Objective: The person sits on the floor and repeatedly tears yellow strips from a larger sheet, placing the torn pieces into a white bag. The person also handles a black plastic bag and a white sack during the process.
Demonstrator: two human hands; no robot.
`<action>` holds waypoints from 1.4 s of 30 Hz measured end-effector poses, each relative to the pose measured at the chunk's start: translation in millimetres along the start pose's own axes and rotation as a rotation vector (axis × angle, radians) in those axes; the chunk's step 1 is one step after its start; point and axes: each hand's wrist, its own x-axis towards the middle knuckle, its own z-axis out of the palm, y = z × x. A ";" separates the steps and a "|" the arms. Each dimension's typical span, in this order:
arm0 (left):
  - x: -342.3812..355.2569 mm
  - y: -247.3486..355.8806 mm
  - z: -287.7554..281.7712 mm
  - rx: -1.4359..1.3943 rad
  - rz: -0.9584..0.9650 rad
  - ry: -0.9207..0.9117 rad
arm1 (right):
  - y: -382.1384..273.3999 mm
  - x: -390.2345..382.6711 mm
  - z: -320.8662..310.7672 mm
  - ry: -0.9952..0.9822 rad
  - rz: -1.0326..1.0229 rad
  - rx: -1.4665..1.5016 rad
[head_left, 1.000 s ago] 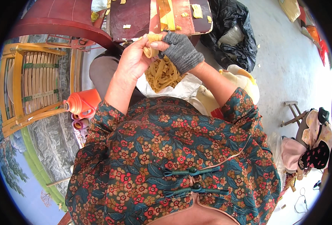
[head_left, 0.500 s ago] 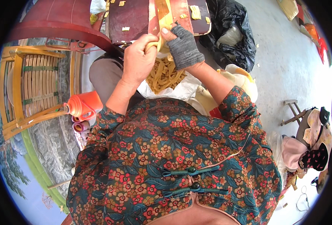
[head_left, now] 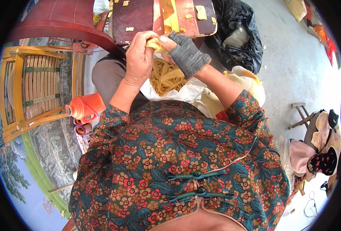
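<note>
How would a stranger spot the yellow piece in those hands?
Find the maroon surface at the top centre, then look just below it at the bare left hand and the grey-gloved right hand. The yellow piece is held between them; unlike the strips heaped in the white bag below, it is in their grip.

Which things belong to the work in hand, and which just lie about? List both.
Seemingly in use:
bunched yellow strip, held by left hand and right hand
grey fingerless glove
tan strips in white bag

Seemingly just lying about:
orange flask
slatted wooden chair
</note>
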 end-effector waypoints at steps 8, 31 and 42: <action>-0.5 -4.4 -0.4 -1.133 -0.612 -0.122 | -5.2 5.5 -16.6 0.102 -0.496 -0.881; 20.1 4.9 -9.3 -0.603 -0.352 0.020 | -11.7 14.7 -46.0 0.278 0.211 0.607; 6.7 17.9 -16.8 0.154 -0.040 -0.143 | -2.9 6.7 -20.5 -0.009 0.284 0.175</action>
